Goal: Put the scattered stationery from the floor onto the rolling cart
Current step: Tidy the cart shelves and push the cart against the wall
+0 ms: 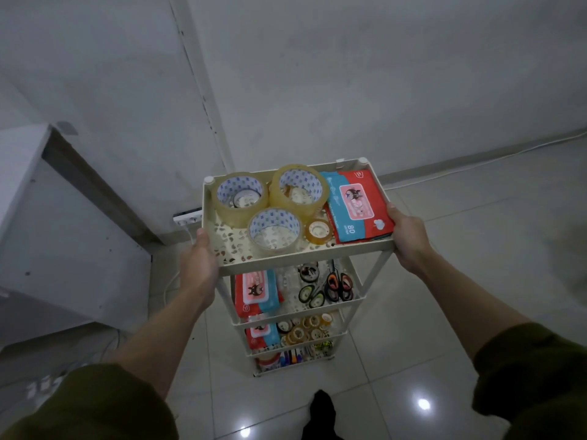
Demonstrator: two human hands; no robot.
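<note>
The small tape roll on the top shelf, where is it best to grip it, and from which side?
From above. The small tape roll lies flat with its hole up, so pinch across its outer rim or hook a finger into the core. A large tape roll and the wipes pack crowd its sides.

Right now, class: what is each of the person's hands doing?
Left hand: grips the left edge of the cream plastic rolling cart's top shelf.
Right hand: grips its right edge.

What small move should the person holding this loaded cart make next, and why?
Probably let go. Both the left hand and right hand grip the top tray of the cart, tape rolls and packs fill the shelves, and no stationery shows on the visible floor.
</note>
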